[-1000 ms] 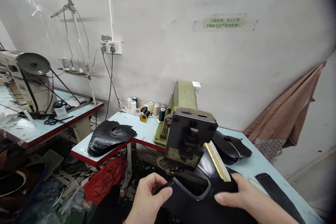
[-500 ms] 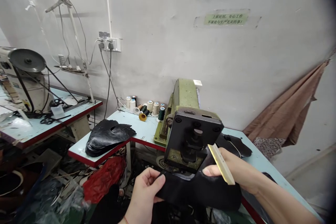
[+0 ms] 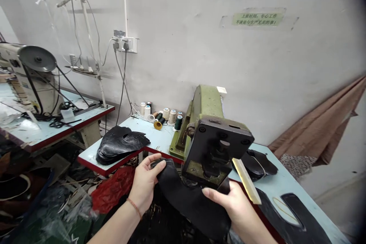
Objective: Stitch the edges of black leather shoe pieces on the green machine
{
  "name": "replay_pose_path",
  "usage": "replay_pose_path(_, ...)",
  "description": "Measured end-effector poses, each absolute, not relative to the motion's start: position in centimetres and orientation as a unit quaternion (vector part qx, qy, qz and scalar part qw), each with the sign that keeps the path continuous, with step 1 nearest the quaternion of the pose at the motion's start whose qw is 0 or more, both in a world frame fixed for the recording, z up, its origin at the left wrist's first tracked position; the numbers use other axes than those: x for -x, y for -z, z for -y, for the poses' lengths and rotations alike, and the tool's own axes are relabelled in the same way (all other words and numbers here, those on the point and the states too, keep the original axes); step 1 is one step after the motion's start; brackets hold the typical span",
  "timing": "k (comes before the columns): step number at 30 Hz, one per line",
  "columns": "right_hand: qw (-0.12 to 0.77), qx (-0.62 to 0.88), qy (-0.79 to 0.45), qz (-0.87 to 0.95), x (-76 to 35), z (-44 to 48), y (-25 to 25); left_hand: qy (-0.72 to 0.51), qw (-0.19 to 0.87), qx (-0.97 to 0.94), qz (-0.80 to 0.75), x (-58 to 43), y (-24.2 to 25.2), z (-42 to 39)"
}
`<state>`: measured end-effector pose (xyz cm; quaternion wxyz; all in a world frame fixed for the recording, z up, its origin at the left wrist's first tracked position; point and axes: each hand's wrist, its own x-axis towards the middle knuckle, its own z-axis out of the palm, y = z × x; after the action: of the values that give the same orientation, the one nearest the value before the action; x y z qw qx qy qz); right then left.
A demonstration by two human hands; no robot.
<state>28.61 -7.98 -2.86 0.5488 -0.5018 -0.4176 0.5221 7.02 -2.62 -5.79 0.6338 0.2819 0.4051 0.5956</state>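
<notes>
A curved black leather piece point(image 3: 190, 200) spans between my two hands at the green machine point(image 3: 210, 103). My left hand point(image 3: 145, 179) pinches its upper left end between thumb and fingers. Toward the lower right, my right hand point(image 3: 233, 206) grips the same piece, thumb lying on top and fingers hidden underneath. The machine's dark front head point(image 3: 219, 148) hangs over the piece's inner edge and hides the spot beneath it. A pale yellow bar point(image 3: 247, 181) juts from the machine's right side, just above my right hand.
Stacked black leather pieces point(image 3: 121, 143) lie on the table's left part. Thread spools point(image 3: 172, 116) stand behind. At right are a tied black bundle point(image 3: 254, 164) and more cut pieces point(image 3: 307, 217). A belt-driven sewing machine point(image 3: 37, 72) occupies the left table; a red plastic bag point(image 3: 114, 188) lies below.
The leather piece has turned and shifted, its left end now higher and farther left with my left hand. My right hand has moved down, below the yellow bar. The view has shifted slightly.
</notes>
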Motion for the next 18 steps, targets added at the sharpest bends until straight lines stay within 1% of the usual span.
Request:
replay_pose_path(1, 0.54, 0.496, -0.548, 0.403, -28.3, 8.3, 3.6, -0.606, 0.635, -0.27, -0.395, -7.5, 6.0, 3.0)
replay_pose_path(3, 0.551, 0.5, -0.557, 0.368, -27.6, 8.8, 5.0, -0.615, 0.65, -0.259, -0.364, -8.8, 6.9, 4.3)
replay_pose_path(7, 0.594, 0.516, -0.541, 0.298, -25.8, 9.4, 7.6, -0.565, 0.715, -0.275, -0.306, -11.7, 8.8, 7.6)
replay_pose_path(10, 0.617, 0.52, -0.532, 0.258, -24.3, 9.6, 8.9, -0.549, 0.719, -0.27, -0.331, -12.6, 9.0, 8.5)
replay_pose_path(13, 0.627, 0.502, -0.539, 0.253, -23.5, 9.6, 8.7, -0.548, 0.7, -0.26, -0.378, -12.2, 8.4, 8.2)
replay_pose_path(18, 0.661, 0.438, -0.537, 0.289, -24.7, 8.8, 6.0, -0.542, 0.69, -0.296, -0.377, -10.3, 7.7, 7.3)
